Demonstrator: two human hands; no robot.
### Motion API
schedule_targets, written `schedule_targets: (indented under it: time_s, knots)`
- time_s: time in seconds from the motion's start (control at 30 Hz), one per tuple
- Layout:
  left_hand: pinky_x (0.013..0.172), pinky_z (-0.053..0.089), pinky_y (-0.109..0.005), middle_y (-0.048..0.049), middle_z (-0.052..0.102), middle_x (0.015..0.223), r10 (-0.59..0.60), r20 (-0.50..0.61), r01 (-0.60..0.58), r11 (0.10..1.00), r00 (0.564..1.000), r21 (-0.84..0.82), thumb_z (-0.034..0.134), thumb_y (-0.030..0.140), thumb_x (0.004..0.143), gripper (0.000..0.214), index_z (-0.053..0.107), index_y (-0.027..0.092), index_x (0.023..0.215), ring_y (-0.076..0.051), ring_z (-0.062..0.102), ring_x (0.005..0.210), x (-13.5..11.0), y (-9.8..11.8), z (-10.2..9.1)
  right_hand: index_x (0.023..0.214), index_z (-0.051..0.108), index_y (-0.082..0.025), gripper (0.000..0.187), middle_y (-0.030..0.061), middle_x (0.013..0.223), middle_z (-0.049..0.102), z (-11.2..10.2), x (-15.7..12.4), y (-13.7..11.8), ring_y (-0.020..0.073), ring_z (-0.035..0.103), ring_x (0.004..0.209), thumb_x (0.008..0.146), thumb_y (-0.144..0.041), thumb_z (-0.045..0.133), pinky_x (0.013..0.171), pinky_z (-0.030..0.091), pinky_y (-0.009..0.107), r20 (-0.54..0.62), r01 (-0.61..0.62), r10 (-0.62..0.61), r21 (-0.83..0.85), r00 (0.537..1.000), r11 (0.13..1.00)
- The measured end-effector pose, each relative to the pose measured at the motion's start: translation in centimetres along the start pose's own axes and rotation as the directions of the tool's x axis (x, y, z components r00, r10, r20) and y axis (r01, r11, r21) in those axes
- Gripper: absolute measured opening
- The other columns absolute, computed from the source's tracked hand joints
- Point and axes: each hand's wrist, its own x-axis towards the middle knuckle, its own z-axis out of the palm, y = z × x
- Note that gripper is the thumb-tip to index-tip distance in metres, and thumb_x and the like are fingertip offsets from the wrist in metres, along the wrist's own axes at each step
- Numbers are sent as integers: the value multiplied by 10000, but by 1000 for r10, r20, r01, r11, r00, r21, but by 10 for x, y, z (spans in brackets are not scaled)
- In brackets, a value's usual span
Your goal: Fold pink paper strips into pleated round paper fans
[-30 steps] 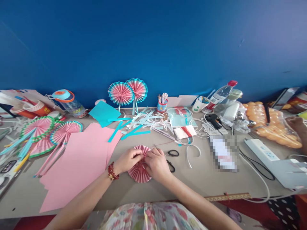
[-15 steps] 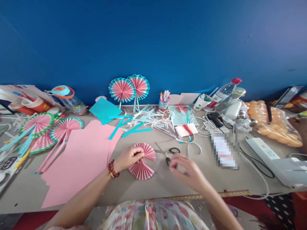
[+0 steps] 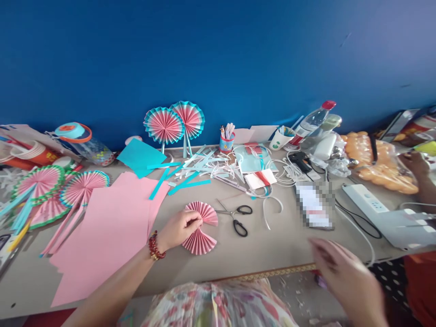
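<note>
A pleated pink paper fan (image 3: 200,243), spread into two rounded halves, lies on the table with its middle pinched by my left hand (image 3: 180,230). Just right of the fan rest black-handled scissors (image 3: 240,227), blades pointing left, touched by neither hand. My right hand (image 3: 344,268) is out over the table's front edge at the right, apart from the fan. Motion smears its fingers, so what they hold, if anything, cannot be made out. Large pink paper sheets (image 3: 102,236) lie left of my left hand.
Finished fans (image 3: 163,126) lean on the blue wall, with others (image 3: 83,188) at the left. White and teal paper strips (image 3: 200,165) are heaped behind the scissors. A phone (image 3: 315,206), power strip (image 3: 366,204) and bottle (image 3: 311,122) stand rightward. Another person's hand (image 3: 413,163) shows at far right.
My right hand has moved away from the scissors, to the right and toward the table's front edge. My left hand still pinches the fan. The view has shifted slightly to the right.
</note>
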Motion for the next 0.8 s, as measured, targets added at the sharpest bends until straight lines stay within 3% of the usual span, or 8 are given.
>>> schedule_targets:
  time_s: [0.07, 0.13, 0.2, 0.3, 0.37, 0.57, 0.8]
  knots:
    - [703, 392, -247, 0, 602, 726, 8, -7, -8, 1000, 1000, 15, 422, 328, 935, 299, 565, 180, 717, -150, 530, 723, -2, 1, 1, 1017, 658, -245, 179, 88, 997, 682, 24, 45, -63, 253, 624, 944, 904, -298, 529, 866, 485, 402, 83, 262, -274, 133, 958, 956]
    - [691, 388, -247, -1, 598, 724, 18, -10, -17, 1000, 1000, 20, 419, 331, 941, 299, 571, 179, 732, -148, 526, 712, -4, 1, 3, 1100, 627, -229, 216, 97, 1078, 667, 47, 78, -121, 247, 587, 1037, 914, -245, 519, 921, 461, 404, 105, 456, -492, 249, 864, 854]
    - [658, 380, -240, 2, 589, 712, 18, -17, -19, 1000, 1000, -2, 423, 338, 943, 303, 578, 176, 739, -141, 514, 682, -5, 0, 5, 1172, 593, -217, 286, 112, 1178, 634, 68, 99, -164, 264, 546, 1109, 888, -235, 560, 947, 444, 424, 144, 574, -637, 317, 757, 755]
    - [660, 393, -239, -9, 619, 735, -7, -49, 5, 999, 999, -45, 437, 344, 940, 295, 599, 176, 759, -144, 526, 687, -6, -3, 7, 1164, 577, -206, 330, 122, 1211, 610, 95, 114, -198, 273, 519, 1138, 839, -248, 618, 976, 420, 446, 203, 671, -768, 388, 607, 632]
    - [696, 409, -251, -21, 649, 771, -16, -67, 13, 999, 998, -51, 453, 331, 931, 267, 612, 182, 777, -156, 548, 725, -6, -5, 7, 1111, 582, -194, 313, 116, 1147, 619, 108, 120, -205, 265, 518, 1120, 800, -205, 623, 981, 413, 436, 240, 696, -802, 402, 546, 594]
    - [712, 414, -251, -16, 631, 751, 34, -51, -37, 997, 998, -70, 465, 279, 911, 225, 592, 183, 752, -153, 550, 729, -4, -14, 7, 1027, 591, -189, 251, 96, 1077, 600, 121, 127, -201, 241, 515, 1046, 778, -157, 598, 936, 425, 392, 275, 703, -818, 419, 505, 575]
    - [699, 401, -230, 6, 602, 754, 20, -44, -25, 994, 999, -109, 436, 274, 931, 231, 566, 175, 767, -134, 525, 716, -8, -18, 5, 994, 603, -200, 186, 90, 1076, 605, 127, 127, -196, 233, 506, 1018, 809, -197, 618, 893, 439, 371, 248, 693, -815, 433, 523, 576]
